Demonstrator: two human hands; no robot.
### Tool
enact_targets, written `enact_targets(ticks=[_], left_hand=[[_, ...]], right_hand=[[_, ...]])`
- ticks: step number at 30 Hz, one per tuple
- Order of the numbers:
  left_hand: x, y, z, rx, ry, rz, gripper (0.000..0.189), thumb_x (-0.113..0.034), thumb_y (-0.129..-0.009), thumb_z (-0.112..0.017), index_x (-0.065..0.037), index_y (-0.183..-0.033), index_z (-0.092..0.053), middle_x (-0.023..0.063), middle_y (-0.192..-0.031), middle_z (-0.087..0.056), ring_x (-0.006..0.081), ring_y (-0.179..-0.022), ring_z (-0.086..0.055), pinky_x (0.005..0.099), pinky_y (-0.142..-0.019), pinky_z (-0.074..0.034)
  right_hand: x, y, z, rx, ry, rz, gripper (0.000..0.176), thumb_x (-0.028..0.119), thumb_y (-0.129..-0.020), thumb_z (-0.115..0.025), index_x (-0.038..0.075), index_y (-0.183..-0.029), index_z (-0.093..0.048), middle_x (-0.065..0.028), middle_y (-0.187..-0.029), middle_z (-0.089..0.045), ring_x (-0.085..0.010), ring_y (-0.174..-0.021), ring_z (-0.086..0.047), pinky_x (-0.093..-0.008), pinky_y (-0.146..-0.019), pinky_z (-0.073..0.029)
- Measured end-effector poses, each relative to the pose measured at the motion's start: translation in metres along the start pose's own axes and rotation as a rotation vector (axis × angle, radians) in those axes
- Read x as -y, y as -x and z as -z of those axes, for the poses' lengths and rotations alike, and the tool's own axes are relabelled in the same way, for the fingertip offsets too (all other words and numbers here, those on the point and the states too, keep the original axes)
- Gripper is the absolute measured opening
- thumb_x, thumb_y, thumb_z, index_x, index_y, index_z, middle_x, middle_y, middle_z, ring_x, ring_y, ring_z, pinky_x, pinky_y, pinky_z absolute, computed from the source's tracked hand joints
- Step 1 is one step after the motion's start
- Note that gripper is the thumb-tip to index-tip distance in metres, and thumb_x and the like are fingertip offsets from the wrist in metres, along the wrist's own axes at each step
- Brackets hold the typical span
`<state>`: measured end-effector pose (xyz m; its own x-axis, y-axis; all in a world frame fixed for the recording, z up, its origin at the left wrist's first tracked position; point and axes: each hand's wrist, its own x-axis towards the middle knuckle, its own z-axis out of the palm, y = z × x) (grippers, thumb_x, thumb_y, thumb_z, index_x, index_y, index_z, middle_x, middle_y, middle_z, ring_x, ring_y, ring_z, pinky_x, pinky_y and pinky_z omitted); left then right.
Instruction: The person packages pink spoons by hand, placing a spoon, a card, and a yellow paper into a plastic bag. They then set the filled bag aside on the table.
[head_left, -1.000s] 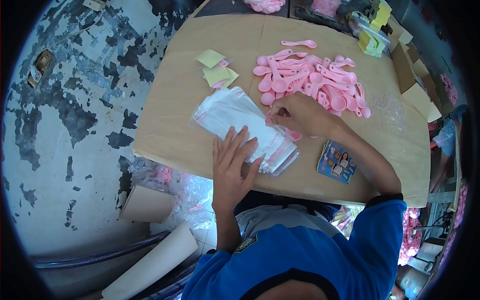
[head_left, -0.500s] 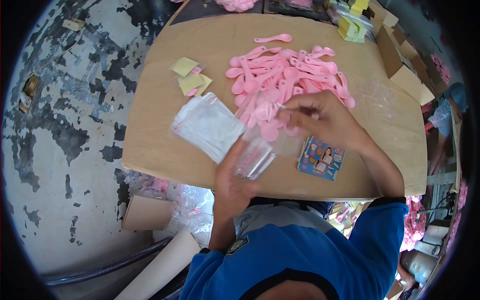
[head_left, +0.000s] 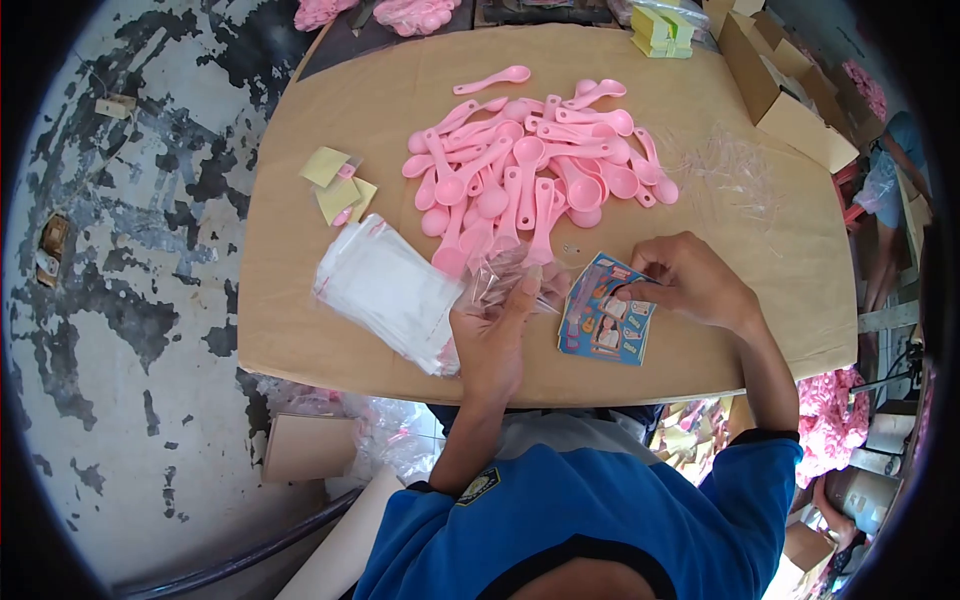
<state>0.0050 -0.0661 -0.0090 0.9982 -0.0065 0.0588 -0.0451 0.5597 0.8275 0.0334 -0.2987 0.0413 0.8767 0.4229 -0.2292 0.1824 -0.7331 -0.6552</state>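
Observation:
My left hand (head_left: 495, 340) is closed on a crinkled clear plastic bag (head_left: 508, 280), just below the pile of pink spoons (head_left: 530, 150). The fingers of my right hand (head_left: 690, 282) pinch at the upper right of a stack of blue printed cards (head_left: 605, 325); whether a card is lifted is hard to tell. Left of my left hand lies a stack of clear plastic bags (head_left: 385, 290) with a reddish strip along the edges. One pink spoon (head_left: 492, 80) lies apart above the pile.
Yellow paper pieces (head_left: 335, 185) lie at the left of the brown table (head_left: 290, 330). Loose clear plastic strips (head_left: 735, 180) are on the right. An open cardboard box (head_left: 790, 100) and yellow blocks (head_left: 662, 32) stand at the far right. Another person (head_left: 885, 200) is partly visible beyond.
My right hand has moved from above the spoons down to the blue cards. My left hand has shifted up and closed round the clear bag. The view has shifted slightly.

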Motion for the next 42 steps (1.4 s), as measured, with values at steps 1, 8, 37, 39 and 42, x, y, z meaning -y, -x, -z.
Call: enact_targets(ticks=[1, 8, 37, 39, 42], left_hand=[[0.002, -0.002, 0.002, -0.023, 0.015, 0.001, 0.035, -0.006, -0.092, -0.06, 0.004, -0.124, -0.05, 0.0182, -0.107, -0.065, 0.0265, -0.096, -0.066, 0.0422, -0.089, -0.055], [0.0, -0.005, -0.007, -0.049, 0.041, -0.031, 0.032, -0.005, -0.093, -0.06, 0.006, -0.122, -0.053, 0.0176, -0.111, -0.064, 0.022, -0.103, -0.063, 0.0349, -0.093, -0.05], [0.004, -0.004, -0.004, -0.021, 0.031, -0.051, 0.032, -0.007, -0.095, -0.056, 0.007, -0.124, -0.05, 0.0169, -0.117, -0.061, 0.0223, -0.108, -0.06, 0.0348, -0.094, -0.048], [0.002, -0.003, -0.007, -0.014, 0.034, -0.079, 0.027, -0.005, -0.094, -0.058, 0.006, -0.118, -0.057, 0.0133, -0.113, -0.064, 0.013, -0.099, -0.061, 0.0247, -0.087, -0.048], [0.0, 0.0, -0.007, 0.086, -0.117, -0.005, 0.028, -0.005, -0.093, -0.059, 0.007, -0.118, -0.057, 0.0118, -0.111, -0.064, 0.0117, -0.099, -0.061, 0.0245, -0.087, -0.048]], right_hand=[[0.002, -0.002, 0.003, 0.016, 0.015, -0.025, 0.021, 0.021, -0.083, -0.071, 0.002, -0.091, -0.066, -0.0117, -0.072, -0.063, -0.0259, -0.057, -0.057, -0.0357, -0.057, -0.045], [0.021, 0.0, -0.011, -0.137, -0.533, 0.079, 0.016, 0.015, -0.09, -0.064, 0.0, -0.098, -0.066, -0.0119, -0.072, -0.067, -0.0154, -0.055, -0.058, -0.0291, -0.056, -0.049], [0.018, -0.008, -0.026, -0.179, -0.327, 0.253, 0.014, 0.01, -0.089, -0.064, -0.001, -0.098, -0.067, -0.0085, -0.075, -0.067, -0.0073, -0.064, -0.059, -0.0247, -0.061, -0.049], [0.022, -0.008, -0.024, -0.116, -0.298, 0.232, 0.015, 0.01, -0.089, -0.064, -0.001, -0.099, -0.067, -0.0089, -0.074, -0.067, -0.0069, -0.063, -0.058, -0.0244, -0.06, -0.048], [0.017, -0.007, -0.024, -0.074, -0.335, 0.258, 0.015, 0.009, -0.09, -0.063, -0.001, -0.1, -0.067, -0.0082, -0.076, -0.067, -0.0061, -0.065, -0.057, -0.0239, -0.061, -0.048]])
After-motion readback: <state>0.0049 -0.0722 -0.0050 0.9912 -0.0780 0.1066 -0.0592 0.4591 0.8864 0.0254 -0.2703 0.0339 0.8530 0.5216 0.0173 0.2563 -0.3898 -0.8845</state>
